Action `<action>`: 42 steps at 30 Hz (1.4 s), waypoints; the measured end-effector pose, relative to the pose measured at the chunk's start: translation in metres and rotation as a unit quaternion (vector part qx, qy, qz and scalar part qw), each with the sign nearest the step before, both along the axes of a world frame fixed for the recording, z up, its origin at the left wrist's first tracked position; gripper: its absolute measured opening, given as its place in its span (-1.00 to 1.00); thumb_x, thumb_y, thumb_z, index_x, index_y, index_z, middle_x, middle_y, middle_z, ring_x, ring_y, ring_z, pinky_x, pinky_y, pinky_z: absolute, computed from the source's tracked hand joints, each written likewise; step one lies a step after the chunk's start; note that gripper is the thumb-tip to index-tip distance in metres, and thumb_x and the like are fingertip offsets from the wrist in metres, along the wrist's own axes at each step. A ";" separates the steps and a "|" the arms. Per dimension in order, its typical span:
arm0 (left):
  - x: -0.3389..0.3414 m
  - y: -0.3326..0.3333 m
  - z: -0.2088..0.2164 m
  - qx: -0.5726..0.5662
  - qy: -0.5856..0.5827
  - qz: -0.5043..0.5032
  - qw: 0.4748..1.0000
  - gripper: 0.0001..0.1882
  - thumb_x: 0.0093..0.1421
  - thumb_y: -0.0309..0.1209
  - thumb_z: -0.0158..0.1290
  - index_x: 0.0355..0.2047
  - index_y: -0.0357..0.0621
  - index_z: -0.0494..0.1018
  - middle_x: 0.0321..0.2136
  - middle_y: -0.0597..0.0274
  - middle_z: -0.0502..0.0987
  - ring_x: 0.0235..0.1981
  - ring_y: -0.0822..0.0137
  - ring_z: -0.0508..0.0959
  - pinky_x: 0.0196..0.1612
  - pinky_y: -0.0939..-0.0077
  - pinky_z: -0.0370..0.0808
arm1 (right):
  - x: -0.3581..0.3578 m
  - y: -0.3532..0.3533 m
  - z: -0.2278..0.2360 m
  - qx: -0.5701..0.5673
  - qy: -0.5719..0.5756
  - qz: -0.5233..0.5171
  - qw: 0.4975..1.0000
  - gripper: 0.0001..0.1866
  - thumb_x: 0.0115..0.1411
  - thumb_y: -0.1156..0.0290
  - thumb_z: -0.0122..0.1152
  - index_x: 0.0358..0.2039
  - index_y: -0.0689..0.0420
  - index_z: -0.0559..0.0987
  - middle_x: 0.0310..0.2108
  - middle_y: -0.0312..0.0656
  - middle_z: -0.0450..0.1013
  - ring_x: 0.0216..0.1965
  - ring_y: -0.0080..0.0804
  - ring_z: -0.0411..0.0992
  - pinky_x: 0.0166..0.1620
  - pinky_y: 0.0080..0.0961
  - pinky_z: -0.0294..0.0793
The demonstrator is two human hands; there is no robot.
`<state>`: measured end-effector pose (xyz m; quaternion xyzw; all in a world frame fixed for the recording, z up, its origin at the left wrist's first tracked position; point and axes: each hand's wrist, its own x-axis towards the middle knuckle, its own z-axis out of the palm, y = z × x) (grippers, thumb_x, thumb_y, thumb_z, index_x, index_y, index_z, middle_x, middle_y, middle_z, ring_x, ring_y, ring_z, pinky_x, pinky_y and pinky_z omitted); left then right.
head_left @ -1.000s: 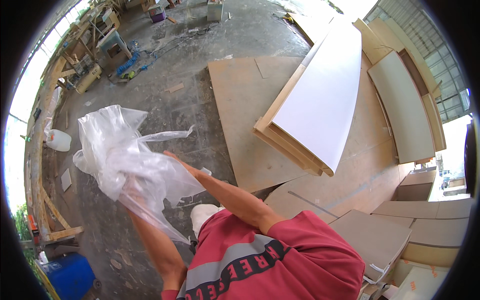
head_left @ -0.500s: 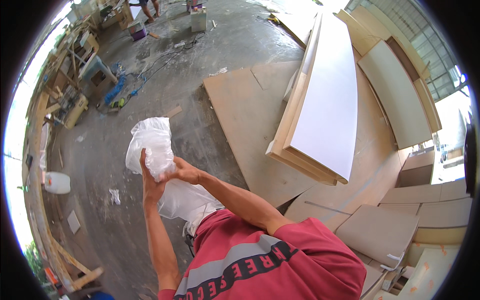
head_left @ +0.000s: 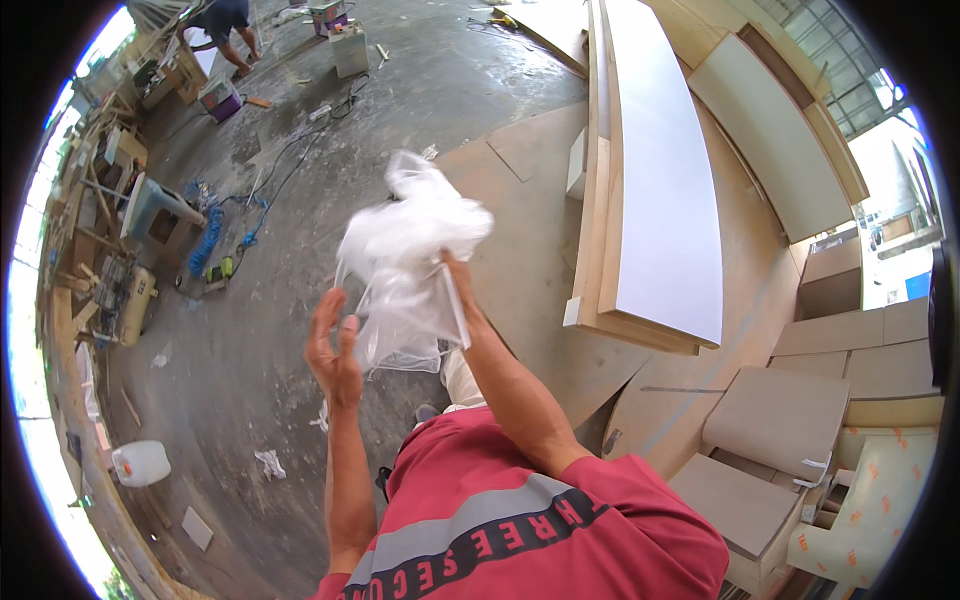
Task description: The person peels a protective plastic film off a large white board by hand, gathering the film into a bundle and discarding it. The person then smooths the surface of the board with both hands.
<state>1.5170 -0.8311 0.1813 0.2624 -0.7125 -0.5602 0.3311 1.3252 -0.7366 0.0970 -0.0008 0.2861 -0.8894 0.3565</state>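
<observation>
A crumpled bundle of thin, see-through white plastic sheeting (head_left: 412,235) hangs in front of me, partly smeared by motion. My right hand (head_left: 460,285) grips its right side, with most of the fingers hidden by the plastic. A loose fold drops below the bundle towards my legs. My left hand (head_left: 336,358) is open just left of the lower folds, fingers apart and holding nothing. I cannot tell whether its fingertips touch the film.
Long white-topped panels (head_left: 665,190) lie stacked to the right on brown sheet boards (head_left: 520,230). Cabinet boxes (head_left: 750,505) stand at the lower right. Cables, a blue coiled hose (head_left: 207,243) and a white jug (head_left: 141,464) are on the left. Far off, another person (head_left: 222,25) bends down.
The plastic has moved right and up and spread looser. My left hand has come off it and opened, while my right hand keeps hold. My view has shifted, showing more of the other person.
</observation>
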 end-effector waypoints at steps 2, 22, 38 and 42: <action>-0.019 -0.027 -0.020 0.026 -0.006 0.104 0.994 -0.31 0.28 -0.06 0.12 0.31 -0.17 0.29 0.27 -0.02 0.37 0.34 0.03 0.29 0.32 0.05 0.20 | -0.026 -0.008 0.036 -0.144 -0.094 0.018 0.985 -0.44 0.41 0.04 0.04 0.15 0.29 0.44 -0.02 0.00 0.53 -0.09 -0.14 0.57 0.00 -0.11 0.63; -0.356 -0.243 -0.021 0.458 0.214 -0.017 0.863 -0.32 0.33 -0.02 -0.01 0.28 -0.26 0.29 0.18 0.01 0.43 0.17 0.09 0.46 0.22 0.23 0.40 | -0.267 -0.178 0.040 0.010 0.255 0.070 0.964 -0.28 0.09 0.12 0.33 0.22 0.20 0.43 0.29 0.05 0.22 0.28 0.00 0.22 0.31 -0.07 0.16; -0.680 -0.272 0.014 -0.034 0.007 -0.346 0.938 -0.31 0.33 -0.04 -0.02 0.32 -0.25 0.24 0.21 -0.01 0.40 0.19 0.10 0.45 0.25 0.22 0.37 | -0.527 -0.272 0.091 0.350 0.395 -0.295 0.797 0.12 -0.07 -0.02 0.62 0.33 0.21 0.14 0.31 0.07 0.18 0.31 -0.05 0.20 0.32 -0.17 0.22; -0.760 -0.302 0.022 -0.120 0.004 -0.365 0.923 -0.30 0.33 -0.04 -0.02 0.33 -0.25 0.23 0.21 -0.01 0.40 0.19 0.10 0.44 0.25 0.21 0.37 | -0.609 -0.302 0.080 0.370 0.237 -0.306 0.844 -0.40 0.13 0.09 0.51 0.03 0.22 0.54 -0.12 -0.18 0.54 -0.09 -0.38 0.48 -0.02 -0.39 0.51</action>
